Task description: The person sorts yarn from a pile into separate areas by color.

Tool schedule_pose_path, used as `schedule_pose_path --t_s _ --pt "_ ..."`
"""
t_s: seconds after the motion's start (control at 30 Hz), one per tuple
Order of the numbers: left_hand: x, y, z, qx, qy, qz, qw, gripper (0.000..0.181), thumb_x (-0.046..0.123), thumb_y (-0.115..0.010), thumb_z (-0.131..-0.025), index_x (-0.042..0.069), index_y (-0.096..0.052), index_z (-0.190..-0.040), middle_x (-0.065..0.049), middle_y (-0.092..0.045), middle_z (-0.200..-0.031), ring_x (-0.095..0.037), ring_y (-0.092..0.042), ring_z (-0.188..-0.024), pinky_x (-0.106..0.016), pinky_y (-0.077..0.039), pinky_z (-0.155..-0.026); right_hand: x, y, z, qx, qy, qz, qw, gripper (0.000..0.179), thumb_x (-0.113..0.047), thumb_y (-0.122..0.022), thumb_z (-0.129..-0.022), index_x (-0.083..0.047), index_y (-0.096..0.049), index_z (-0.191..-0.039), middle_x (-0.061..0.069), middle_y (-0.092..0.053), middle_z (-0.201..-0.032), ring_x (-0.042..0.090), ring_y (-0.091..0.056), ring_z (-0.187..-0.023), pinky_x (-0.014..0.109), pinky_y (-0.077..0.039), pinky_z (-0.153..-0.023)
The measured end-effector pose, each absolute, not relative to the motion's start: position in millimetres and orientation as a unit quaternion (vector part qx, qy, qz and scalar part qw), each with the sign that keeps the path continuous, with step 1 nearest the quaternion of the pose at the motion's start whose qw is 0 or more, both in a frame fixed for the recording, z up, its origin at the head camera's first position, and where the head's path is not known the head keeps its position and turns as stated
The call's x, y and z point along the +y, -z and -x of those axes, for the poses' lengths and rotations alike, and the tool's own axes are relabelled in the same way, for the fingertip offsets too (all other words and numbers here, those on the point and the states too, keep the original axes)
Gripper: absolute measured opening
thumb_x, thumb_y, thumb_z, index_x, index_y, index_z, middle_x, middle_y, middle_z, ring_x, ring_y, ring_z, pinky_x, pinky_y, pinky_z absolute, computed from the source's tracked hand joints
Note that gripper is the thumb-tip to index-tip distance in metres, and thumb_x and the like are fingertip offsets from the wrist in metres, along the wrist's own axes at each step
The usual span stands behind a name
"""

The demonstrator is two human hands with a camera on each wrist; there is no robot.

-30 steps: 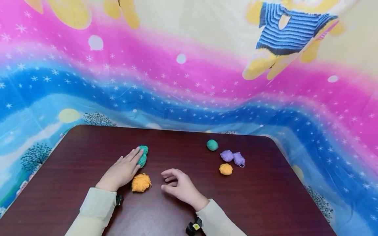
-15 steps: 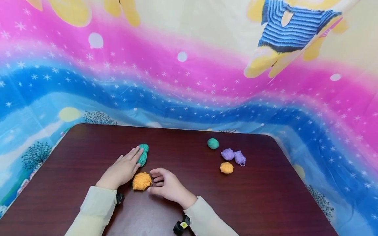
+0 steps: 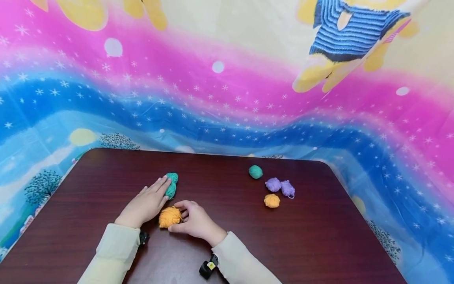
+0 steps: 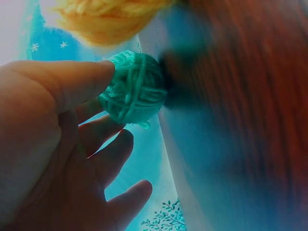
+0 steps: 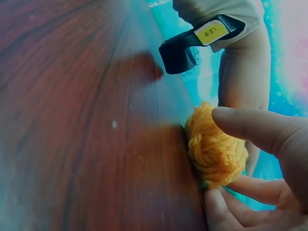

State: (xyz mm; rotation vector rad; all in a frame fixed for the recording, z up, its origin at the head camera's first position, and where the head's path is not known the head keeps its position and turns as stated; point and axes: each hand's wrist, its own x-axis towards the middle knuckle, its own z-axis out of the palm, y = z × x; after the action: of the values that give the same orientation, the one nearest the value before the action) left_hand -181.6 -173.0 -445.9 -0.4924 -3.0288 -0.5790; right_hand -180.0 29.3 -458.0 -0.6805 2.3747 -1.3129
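Observation:
In the head view my left hand [image 3: 143, 204] lies with fairly straight fingers along the left side of two green yarn balls [image 3: 171, 190], which sit one behind the other. The left wrist view shows its thumb against a green yarn ball [image 4: 137, 91], the other fingers spread behind and below. Nearer me rests a larger orange yarn ball [image 3: 169, 217]. From the right, my right hand [image 3: 198, 221] holds this ball, thumb on the near side and fingers curled on the far side. The right wrist view shows the orange yarn ball [image 5: 216, 149] between thumb and fingers, low at the tabletop.
To the right on the dark wooden table [image 3: 301, 240] sit a green yarn ball [image 3: 255, 172], two purple yarn balls [image 3: 273, 184] and a smaller orange yarn ball [image 3: 272, 201]. A printed cloth [image 3: 220, 98] hangs behind the table. Each wrist wears a black camera [image 3: 208, 266].
My right hand has moved left to the larger orange yarn ball, its thumb and fingers coming round it. My left hand has stayed by the green yarn balls.

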Motion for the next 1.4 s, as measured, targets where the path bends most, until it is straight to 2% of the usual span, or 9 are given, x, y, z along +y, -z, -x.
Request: schedule_pose_path --t_s 0.43,0.87,1.23,1.4 --pt "-174.6 446.0 181.9 -0.967 0.194 0.164 0.013 0.057 0.019 -0.056 -0.104 -0.003 -0.038 -0.154 -0.024 -0.034 -0.160 -0.044 -0.033 -0.146 -0.067 -0.032 -0.112 23.3 464.6 179.8 0.858 0.435 0.235 0.138 0.049 -0.021 -0.090 -0.077 -0.009 -0.065 -0.117 -0.007 -0.055 -0.100 0.003 -0.053 -0.083 0.016 -0.049 -0.073" --pt "-171.8 444.9 180.6 -0.968 0.190 0.162 0.020 0.057 0.017 -0.057 -0.104 -0.004 -0.040 -0.153 -0.024 -0.035 -0.159 -0.043 -0.035 -0.145 -0.066 -0.033 -0.111 26.7 464.0 182.2 0.855 0.451 0.221 0.128 0.042 -0.020 -0.090 -0.075 -0.006 -0.067 -0.107 -0.006 -0.063 -0.093 0.003 -0.060 -0.080 0.017 -0.052 -0.072" --pt "-171.4 445.2 180.6 -0.968 0.190 0.164 0.020 0.056 0.018 -0.058 -0.104 -0.004 -0.041 -0.153 -0.024 -0.036 -0.159 -0.043 -0.035 -0.145 -0.066 -0.033 -0.112 32.2 463.9 183.2 0.849 0.460 0.225 0.127 0.039 -0.019 -0.089 -0.077 -0.006 -0.067 -0.107 -0.005 -0.065 -0.092 0.003 -0.062 -0.078 0.017 -0.053 -0.071" --pt "-171.7 446.9 181.2 -0.968 0.188 0.164 0.023 0.056 0.018 -0.057 -0.104 -0.004 -0.041 -0.152 -0.024 -0.036 -0.159 -0.044 -0.036 -0.145 -0.067 -0.033 -0.111 31.5 463.0 182.8 0.854 0.447 0.235 0.122 0.047 -0.018 -0.090 -0.076 -0.006 -0.067 -0.115 -0.004 -0.063 -0.098 0.003 -0.059 -0.079 0.016 -0.053 -0.071"
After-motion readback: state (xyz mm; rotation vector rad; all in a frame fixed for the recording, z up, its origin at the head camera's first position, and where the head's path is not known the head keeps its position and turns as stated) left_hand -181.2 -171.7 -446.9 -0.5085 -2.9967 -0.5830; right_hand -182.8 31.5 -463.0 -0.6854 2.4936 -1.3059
